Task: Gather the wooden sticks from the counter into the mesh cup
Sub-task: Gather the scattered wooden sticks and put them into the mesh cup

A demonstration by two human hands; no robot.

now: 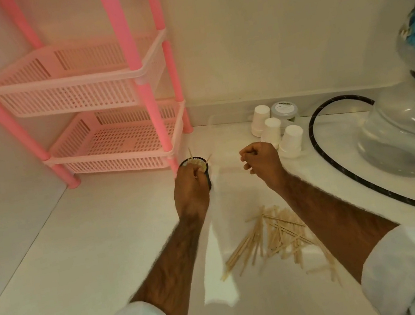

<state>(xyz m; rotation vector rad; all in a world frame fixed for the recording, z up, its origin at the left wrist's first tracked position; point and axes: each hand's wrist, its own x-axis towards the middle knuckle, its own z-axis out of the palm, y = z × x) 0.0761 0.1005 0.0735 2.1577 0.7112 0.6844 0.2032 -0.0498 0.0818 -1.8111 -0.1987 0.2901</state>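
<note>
My left hand (190, 185) is curled over the black mesh cup (194, 165), fingers folded around what looks like a thin wooden stick at the cup's rim; the hand hides most of the cup wall. A few sticks already stand in the cup, their tips poking up past the rim. My right hand (261, 162) hangs above the bench (100, 246), closed into a loose fist; I cannot tell whether it holds anything.

The loose wooden sticks (277, 236) lie in a scattered heap on the bench, nearer to me than both hands, between my forearms and partly under the right one. Some rest on a pale sheet (220, 270) that runs from the cup toward the near edge.

Just left of and behind the cup stands a pink plastic rack (116, 142), its front leg almost touching the cup. To the right of my right hand three upturned white paper cups (273, 132) cluster with a small lidded jar (284, 111) behind them. Farther right a black hose (340, 170) curves across the bench around a clear glass vessel (411, 134). The left part of the bench is bare up to the wall, and the near edge shows at the lower left.
</note>
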